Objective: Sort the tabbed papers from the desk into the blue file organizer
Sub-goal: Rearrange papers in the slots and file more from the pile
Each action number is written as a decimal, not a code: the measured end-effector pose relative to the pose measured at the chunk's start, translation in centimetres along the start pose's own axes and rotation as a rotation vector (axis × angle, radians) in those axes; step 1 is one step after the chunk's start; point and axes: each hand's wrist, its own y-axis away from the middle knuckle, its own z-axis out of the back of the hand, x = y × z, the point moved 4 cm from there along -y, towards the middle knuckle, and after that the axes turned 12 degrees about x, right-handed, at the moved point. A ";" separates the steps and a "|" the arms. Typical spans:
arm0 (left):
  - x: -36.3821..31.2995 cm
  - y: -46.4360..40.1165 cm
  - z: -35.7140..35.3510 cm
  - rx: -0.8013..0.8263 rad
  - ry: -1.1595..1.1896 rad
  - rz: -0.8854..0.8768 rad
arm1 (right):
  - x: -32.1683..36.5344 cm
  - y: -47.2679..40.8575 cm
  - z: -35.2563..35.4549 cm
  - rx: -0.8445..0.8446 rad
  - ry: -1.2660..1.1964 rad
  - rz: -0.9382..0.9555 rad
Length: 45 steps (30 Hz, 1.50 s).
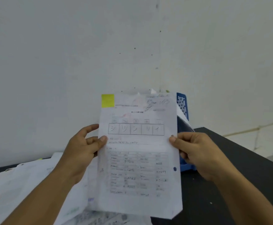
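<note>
White paper pinched by both hands' fingers.

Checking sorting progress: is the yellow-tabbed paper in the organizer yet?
Out: both hands hold the paper before the blue organizer.

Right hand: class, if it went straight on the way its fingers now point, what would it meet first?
The right hand pinches the paper at its right edge, fingers pointing left. Going on leftward along the sheet, it would probably meet the left hand gripping the opposite edge first, though depth is unclear.
</note>
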 end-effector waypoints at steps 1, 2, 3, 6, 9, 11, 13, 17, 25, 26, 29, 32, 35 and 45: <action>-0.3 -0.5 -1.2 0.011 -0.015 -0.009 | 0.3 0.4 1.2 -0.051 -0.003 0.013; -0.6 -1.0 -2.4 0.017 -0.029 -0.019 | 0.5 0.6 2.6 -0.105 0.005 0.032; -0.8 -1.6 -3.5 0.015 -0.038 -0.028 | 0.9 1.0 4.0 -0.167 0.012 0.055; -1.1 -3.7 -6.5 -0.039 -0.029 -0.027 | 2.0 1.9 8.9 -0.381 -0.001 0.140; -1.3 -5.7 -9.4 -0.044 -0.075 -0.007 | 3.6 2.7 13.3 -0.578 -0.010 0.215; -1.3 -7.0 -11.7 -0.009 -0.078 -0.003 | 4.9 3.1 15.7 -0.697 -0.012 0.277; -1.3 -8.2 -14.2 0.042 -0.065 0.023 | 6.1 3.0 17.5 -0.783 -0.009 0.342; -0.8 -10.4 -18.6 0.108 -0.095 0.089 | 7.2 1.2 19.6 -0.893 0.034 0.414; -0.4 -15.1 -23.8 0.103 0.004 0.218 | 5.7 -5.0 19.4 -0.901 0.309 0.435; 0.0 -15.6 -24.0 0.087 0.011 0.224 | 5.2 -5.9 19.2 -0.895 0.365 0.440; 0.9 -17.1 -23.9 0.045 -0.071 0.188 | 3.7 -8.3 18.7 -0.862 0.533 0.437; 0.5 -17.9 -23.7 -0.013 -0.185 0.081 | 2.1 -10.1 17.9 -0.806 0.589 0.414; -0.4 -18.0 -23.5 -0.069 -0.246 -0.027 | 0.3 -11.0 16.6 -0.736 0.616 0.378; -0.4 -18.3 -23.7 -0.064 -0.292 -0.066 | -6.6 -12.3 13.6 -0.521 0.736 0.087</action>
